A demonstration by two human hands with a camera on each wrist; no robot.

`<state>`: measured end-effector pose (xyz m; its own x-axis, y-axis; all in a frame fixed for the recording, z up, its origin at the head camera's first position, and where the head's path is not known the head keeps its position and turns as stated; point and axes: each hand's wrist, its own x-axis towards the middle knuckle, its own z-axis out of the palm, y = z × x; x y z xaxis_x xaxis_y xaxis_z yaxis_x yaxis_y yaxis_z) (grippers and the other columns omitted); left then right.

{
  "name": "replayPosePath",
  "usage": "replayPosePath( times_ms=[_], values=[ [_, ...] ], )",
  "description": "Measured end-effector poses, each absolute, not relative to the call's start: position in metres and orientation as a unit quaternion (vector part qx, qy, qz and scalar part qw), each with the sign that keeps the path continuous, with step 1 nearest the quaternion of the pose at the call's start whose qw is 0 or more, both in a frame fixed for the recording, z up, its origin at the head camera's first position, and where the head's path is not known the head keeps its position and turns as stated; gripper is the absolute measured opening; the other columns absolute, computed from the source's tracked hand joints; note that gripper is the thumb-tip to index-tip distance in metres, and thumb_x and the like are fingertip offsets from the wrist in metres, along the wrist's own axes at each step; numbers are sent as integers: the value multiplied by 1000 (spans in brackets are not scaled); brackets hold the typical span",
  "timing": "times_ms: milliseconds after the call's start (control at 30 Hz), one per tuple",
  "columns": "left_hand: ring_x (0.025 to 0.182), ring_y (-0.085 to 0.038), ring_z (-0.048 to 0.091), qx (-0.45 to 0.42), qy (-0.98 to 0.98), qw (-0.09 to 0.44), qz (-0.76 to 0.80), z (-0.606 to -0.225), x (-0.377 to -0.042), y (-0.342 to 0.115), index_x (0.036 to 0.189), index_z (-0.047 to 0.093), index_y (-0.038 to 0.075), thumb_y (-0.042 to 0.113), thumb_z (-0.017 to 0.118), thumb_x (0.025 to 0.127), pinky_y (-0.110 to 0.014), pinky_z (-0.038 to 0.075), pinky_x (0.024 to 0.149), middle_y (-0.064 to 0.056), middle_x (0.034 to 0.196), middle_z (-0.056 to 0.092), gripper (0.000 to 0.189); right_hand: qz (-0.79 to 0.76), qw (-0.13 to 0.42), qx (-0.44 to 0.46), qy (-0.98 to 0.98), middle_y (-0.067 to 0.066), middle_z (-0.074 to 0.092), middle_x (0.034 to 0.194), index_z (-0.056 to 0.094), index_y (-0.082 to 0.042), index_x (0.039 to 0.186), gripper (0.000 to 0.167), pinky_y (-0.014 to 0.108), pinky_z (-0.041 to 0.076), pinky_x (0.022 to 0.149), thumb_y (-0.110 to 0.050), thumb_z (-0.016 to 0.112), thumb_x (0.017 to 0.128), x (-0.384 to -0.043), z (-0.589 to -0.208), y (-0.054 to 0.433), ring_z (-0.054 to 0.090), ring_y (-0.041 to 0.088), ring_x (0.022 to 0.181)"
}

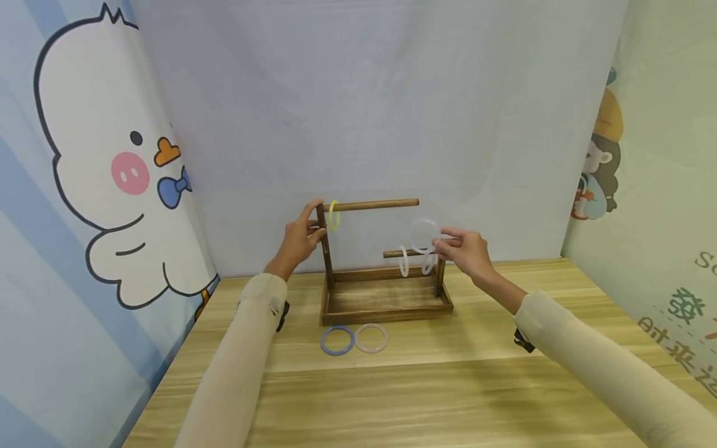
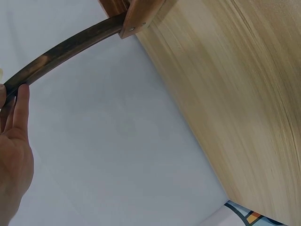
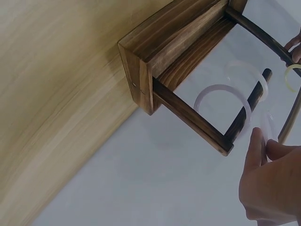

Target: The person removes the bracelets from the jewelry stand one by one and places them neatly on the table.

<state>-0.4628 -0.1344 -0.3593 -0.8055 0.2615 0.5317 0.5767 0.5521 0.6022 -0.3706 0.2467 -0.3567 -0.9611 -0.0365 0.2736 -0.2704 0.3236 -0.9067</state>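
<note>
A dark wooden rack [image 1: 386, 315] has a tray base, a tall left post with a long upper bar [image 1: 375, 205] and a short right post with a lower bar [image 1: 390, 254]. My left hand [image 1: 299, 241] grips the top of the tall post, thumb and fingers on either side of it. Between thumb and fingertips my right hand [image 1: 469, 254] pinches a translucent pale ring [image 3: 267, 126], raised close to the lower bar. A yellow ring [image 1: 331, 218] hangs on the upper bar near its post. From the lower bar hang a whitish ring [image 1: 403, 262] and a pale purple ring [image 3: 222, 87].
On the wooden table [image 1: 414, 398], in front of the rack, a blue ring [image 1: 322, 342] and a pale pink ring [image 1: 386, 338] lie flat side by side. A pale cloth backdrop [image 1: 358, 112] rises behind the rack, with printed cloths at left and right.
</note>
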Motion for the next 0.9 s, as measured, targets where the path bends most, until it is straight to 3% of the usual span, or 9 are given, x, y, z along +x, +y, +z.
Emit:
replayPosePath(
  times_ms=[200, 467, 900],
  values=[
    [115, -42, 69, -253, -856, 199, -404, -360, -461, -133, 159, 37, 22, -4, 67, 99, -41, 64, 92, -34, 127, 66, 73, 580, 79, 107, -804, 31, 68, 125, 52, 8, 147, 47, 28, 65, 84, -4, 65, 103, -358, -366, 246, 74, 33, 105],
    [115, -43, 69, -249, -856, 199, -407, -359, -461, -134, 159, 38, 22, -4, 68, 98, -42, 64, 92, -34, 126, 66, 72, 568, 53, 142, -809, 32, 70, 118, 54, 12, 143, 44, 25, 66, 77, 1, 65, 102, -344, -386, 235, 76, 36, 100],
    [116, -41, 69, -254, -856, 200, -404, -361, -464, -135, 159, 38, 23, -3, 68, 99, -41, 64, 93, -33, 127, 66, 72, 575, -17, 144, -805, 33, 71, 112, 57, 15, 138, 42, 42, 66, 84, 7, 67, 98, -328, -415, 219, 76, 37, 96]
  ],
)
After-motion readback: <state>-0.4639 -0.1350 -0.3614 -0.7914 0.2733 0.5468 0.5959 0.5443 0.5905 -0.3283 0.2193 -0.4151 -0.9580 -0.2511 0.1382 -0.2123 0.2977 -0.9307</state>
